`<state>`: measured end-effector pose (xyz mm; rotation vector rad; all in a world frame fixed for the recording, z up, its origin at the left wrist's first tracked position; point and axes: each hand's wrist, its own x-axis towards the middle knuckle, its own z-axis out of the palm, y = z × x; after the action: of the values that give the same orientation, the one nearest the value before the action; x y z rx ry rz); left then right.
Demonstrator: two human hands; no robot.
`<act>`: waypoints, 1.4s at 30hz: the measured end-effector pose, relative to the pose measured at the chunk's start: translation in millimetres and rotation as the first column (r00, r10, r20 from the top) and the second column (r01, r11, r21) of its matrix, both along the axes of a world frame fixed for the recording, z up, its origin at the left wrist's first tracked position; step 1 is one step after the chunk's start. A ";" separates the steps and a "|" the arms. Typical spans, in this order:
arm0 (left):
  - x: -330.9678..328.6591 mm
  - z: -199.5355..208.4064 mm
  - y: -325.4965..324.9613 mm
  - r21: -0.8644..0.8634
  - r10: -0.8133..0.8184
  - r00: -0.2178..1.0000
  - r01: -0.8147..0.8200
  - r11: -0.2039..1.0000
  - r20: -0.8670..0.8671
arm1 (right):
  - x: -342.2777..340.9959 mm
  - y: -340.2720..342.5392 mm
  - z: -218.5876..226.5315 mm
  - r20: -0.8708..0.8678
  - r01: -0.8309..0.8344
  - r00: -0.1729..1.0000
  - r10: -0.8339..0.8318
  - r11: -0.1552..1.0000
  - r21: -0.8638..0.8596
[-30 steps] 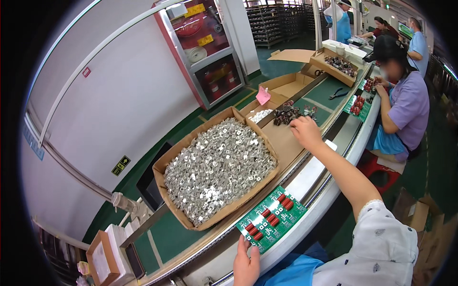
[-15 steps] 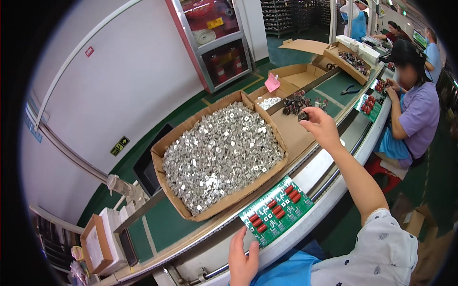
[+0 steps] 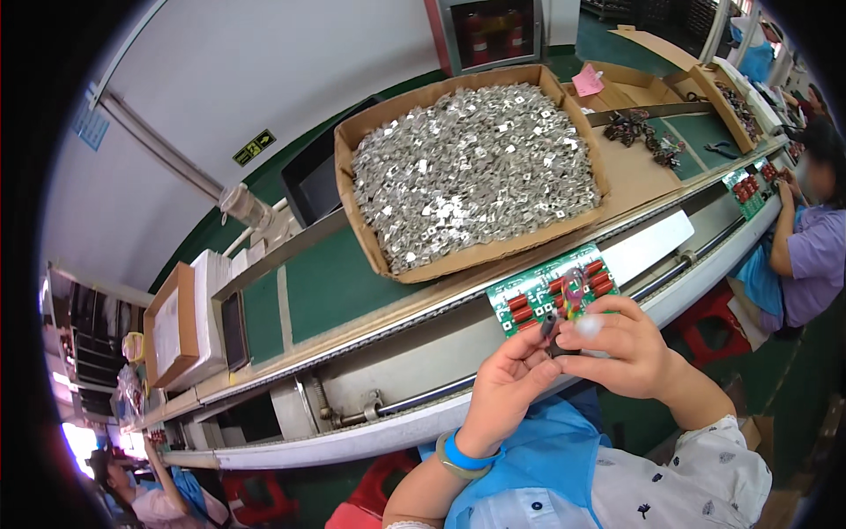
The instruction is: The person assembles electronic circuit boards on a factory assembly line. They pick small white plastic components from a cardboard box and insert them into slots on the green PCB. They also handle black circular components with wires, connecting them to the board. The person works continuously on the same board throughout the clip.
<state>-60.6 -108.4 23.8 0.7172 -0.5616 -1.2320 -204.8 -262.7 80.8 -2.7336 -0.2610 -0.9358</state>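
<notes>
Close in front of me, my left hand and my right hand meet, both with fingers pinched on a small dark wired part. Its thin red, yellow and dark wires stick up between my fingers. A blurred whitish bit shows at my right fingers; what it is I cannot make out. Just beyond my hands, a green circuit board with several red cylindrical components lies on the conveyor line, partly hidden by my fingers and the wires.
A large carton full of small silvery metal pieces stands across the line. Further right lie dark wired parts, pliers and another circuit board by a co-worker in purple. Another person sits far left.
My right hand has come back from the pile of dark wired parts with one of them. My left hand, formerly open beside the board, now grips it too. The view has turned.
</notes>
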 end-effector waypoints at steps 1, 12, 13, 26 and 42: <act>3.3 -1.3 3.5 0.046 -0.052 0.996 0.055 0.997 -0.076 | -1.0 -0.5 -3.5 0.031 -0.054 0.998 0.049 0.974 0.219; 12.9 2.0 21.5 0.118 -0.383 0.921 0.390 0.913 -0.076 | 33.7 12.9 -19.9 0.049 0.073 0.915 0.401 -0.283 0.956; 13.7 2.9 21.7 0.124 -0.398 0.915 0.403 0.907 -0.062 | 34.9 12.5 -19.7 0.031 0.102 0.898 0.440 -0.276 0.956; 9.2 -16.9 25.8 0.021 -0.015 0.954 0.022 1.000 -0.299 | 18.2 53.4 -13.7 -0.054 0.056 0.998 -0.029 0.799 0.599; -13.1 -21.3 20.6 -0.016 0.104 0.969 -0.110 0.994 -0.224 | 5.3 55.9 -7.2 -0.299 0.311 0.936 -0.186 0.833 0.458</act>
<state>-73.7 -87.8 2.5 0.5685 -0.3496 -1.1827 -199.4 -206.8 73.6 -2.3815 0.3537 -0.6006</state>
